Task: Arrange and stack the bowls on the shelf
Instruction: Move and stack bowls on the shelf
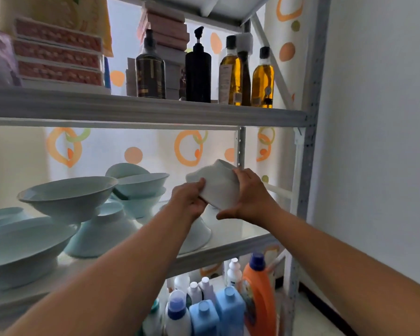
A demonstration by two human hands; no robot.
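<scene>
A white bowl (pixel 216 183) is held tilted in the air above the right part of the middle shelf (pixel 228 251). My left hand (pixel 188 202) grips its left rim and my right hand (pixel 249 195) clasps its right side. Under my left forearm an upturned pale bowl (pixel 199 236) rests on the shelf. Left of it stand several pale blue bowls: an upturned one (pixel 104 231), a wide upright one (pixel 68 197), a stack at the back (pixel 138 187), and a large one (pixel 20 248) at the front left.
The upper shelf (pixel 131 110) carries dark and oil bottles (pixel 262 81) and stacked boxes (pixel 58 52). Detergent bottles (pixel 257 294) crowd the floor level below. A metal upright (pixel 310 117) and white wall (pixel 378 141) close off the right side.
</scene>
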